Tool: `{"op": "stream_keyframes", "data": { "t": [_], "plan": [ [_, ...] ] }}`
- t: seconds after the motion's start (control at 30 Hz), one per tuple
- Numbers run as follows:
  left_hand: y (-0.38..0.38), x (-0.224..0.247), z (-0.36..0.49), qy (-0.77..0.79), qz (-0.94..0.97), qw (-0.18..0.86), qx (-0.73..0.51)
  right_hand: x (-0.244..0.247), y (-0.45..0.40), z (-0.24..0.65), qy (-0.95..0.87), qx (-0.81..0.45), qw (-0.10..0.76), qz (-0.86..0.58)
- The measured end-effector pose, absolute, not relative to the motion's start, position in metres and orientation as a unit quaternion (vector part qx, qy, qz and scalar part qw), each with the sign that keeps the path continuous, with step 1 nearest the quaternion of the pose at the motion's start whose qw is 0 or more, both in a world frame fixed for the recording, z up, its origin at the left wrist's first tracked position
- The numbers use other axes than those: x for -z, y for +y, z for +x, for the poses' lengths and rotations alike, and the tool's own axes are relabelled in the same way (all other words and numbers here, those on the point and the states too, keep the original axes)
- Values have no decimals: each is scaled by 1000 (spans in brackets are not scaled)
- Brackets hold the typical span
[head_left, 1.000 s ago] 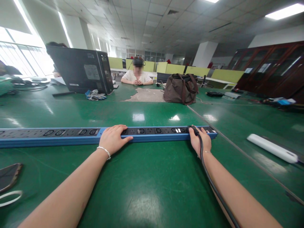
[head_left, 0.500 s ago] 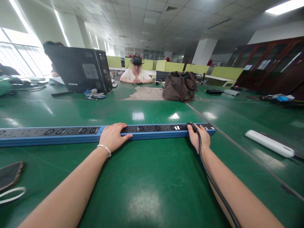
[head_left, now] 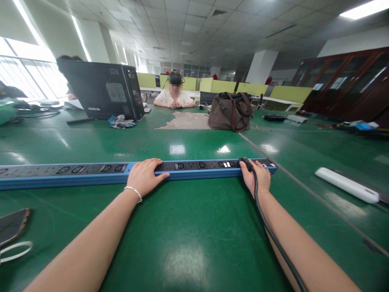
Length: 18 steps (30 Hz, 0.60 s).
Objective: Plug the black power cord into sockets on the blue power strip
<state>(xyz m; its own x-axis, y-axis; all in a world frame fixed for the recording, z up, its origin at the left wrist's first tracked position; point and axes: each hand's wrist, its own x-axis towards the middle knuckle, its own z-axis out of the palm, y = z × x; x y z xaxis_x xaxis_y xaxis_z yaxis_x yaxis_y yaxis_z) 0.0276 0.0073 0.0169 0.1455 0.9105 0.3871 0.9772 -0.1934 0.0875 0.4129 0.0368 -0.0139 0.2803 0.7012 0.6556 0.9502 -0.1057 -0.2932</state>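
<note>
A long blue power strip (head_left: 200, 174) with black sockets runs across the green table, past the left edge of the view. My left hand (head_left: 144, 176) is wrapped over its middle, with the thumb along the near side. Near the strip's right end, my right hand (head_left: 257, 178) grips a black plug (head_left: 244, 163) that sits at a socket; the fingers partly cover it, so I cannot tell how deep it is in. From the plug, a black cord (head_left: 273, 235) runs down over my right forearm.
On the right lies a white, elongated device (head_left: 346, 185). A phone (head_left: 13, 225) and a white loop (head_left: 16, 251) are at lower left. Farther back stand a black computer case (head_left: 103, 89), gloves (head_left: 121, 121) and a brown bag (head_left: 229, 111). A person (head_left: 174, 95) sits opposite.
The fingers of my right hand have shifted very slightly at the plug. My left hand and the power strip stay in place; the view has tilted a touch.
</note>
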Motion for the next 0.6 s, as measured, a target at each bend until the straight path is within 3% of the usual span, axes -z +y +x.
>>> {"op": "stream_keyframes", "data": {
  "t": [0.23,0.6],
  "plan": [
    [7,-17,27,-623,-755,98,179,12,37,412,-587,209,360,-694],
    [7,-17,28,-624,-753,97,186,7,43,415,-602,147,388,-682]
  ]
}}
